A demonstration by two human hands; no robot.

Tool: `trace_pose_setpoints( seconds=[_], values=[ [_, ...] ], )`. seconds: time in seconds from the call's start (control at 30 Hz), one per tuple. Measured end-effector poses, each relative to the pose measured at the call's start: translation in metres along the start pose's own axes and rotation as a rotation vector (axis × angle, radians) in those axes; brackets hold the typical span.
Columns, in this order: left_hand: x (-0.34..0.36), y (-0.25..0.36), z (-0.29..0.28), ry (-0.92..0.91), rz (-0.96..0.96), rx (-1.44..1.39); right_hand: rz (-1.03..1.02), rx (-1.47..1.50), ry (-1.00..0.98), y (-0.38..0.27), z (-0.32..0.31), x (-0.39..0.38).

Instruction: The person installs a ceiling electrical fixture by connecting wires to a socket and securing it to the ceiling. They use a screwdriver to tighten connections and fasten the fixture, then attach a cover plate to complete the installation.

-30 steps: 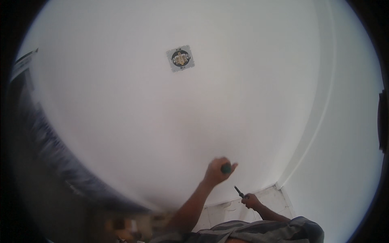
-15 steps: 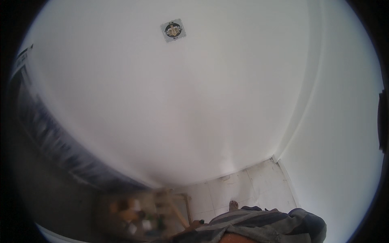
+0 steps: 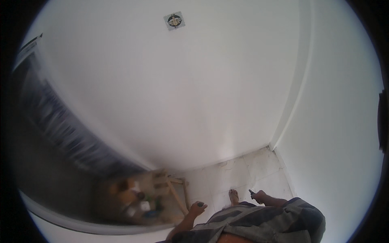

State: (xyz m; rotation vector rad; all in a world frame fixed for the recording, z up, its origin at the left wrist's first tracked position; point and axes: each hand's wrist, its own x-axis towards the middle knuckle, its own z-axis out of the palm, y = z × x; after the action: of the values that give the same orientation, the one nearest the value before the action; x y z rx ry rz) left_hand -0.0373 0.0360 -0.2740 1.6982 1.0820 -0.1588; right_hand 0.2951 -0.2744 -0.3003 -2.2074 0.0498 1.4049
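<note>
My left hand [image 3: 197,209] is low in the picture, closed on a small dark greenish thing whose kind I cannot make out. To its right, my right hand [image 3: 261,197] is closed round a short dark hand tool [image 3: 252,192], too small to name exactly; its tip points up and left. Both hands are held low in front of my striped clothing, apart from each other and from the wall. High on the white wall [image 3: 194,89] sits an uncovered electrical socket [image 3: 174,21] with a square metal frame; neither hand is near it.
A wooden stand [image 3: 175,188] is at the lower left, next to a blurred pile of mixed things [image 3: 133,198]. A doorway or opening with a dark floor [image 3: 60,178] lies farther left. Light tiles [image 3: 227,172] meet the wall corner, and my bare foot [image 3: 234,196] rests on them.
The view has shifted, so the socket appears higher and the floor shows more. My right hand with the tool has come into view, and my left hand shows more fully.
</note>
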Motion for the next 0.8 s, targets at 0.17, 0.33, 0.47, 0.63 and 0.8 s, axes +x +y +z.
trace_pose_setpoints(
  seconds=[0.17, 0.33, 0.47, 0.63, 0.8],
  values=[
    [-0.02, 0.053, 0.014, -0.041, 0.047, -0.153, -0.135, -0.182, -0.031, -0.039, -0.004, 0.0],
    [-0.043, 0.056, 0.002, -0.113, 0.018, 0.02, -0.122, -0.393, 0.022, -0.035, -0.005, -0.024],
    [-0.048, 0.011, -0.003, -0.153, -0.206, 0.104, -0.099, -0.501, -0.031, 0.022, -0.001, 0.017],
    [-0.033, -0.049, -0.038, -0.08, -0.184, -0.063, -0.155, -0.454, -0.035, 0.005, 0.013, 0.05],
    [-0.036, -0.06, 0.013, 0.031, -0.372, -0.249, -0.26, -0.716, -0.023, -0.047, 0.014, 0.012]
  ],
)
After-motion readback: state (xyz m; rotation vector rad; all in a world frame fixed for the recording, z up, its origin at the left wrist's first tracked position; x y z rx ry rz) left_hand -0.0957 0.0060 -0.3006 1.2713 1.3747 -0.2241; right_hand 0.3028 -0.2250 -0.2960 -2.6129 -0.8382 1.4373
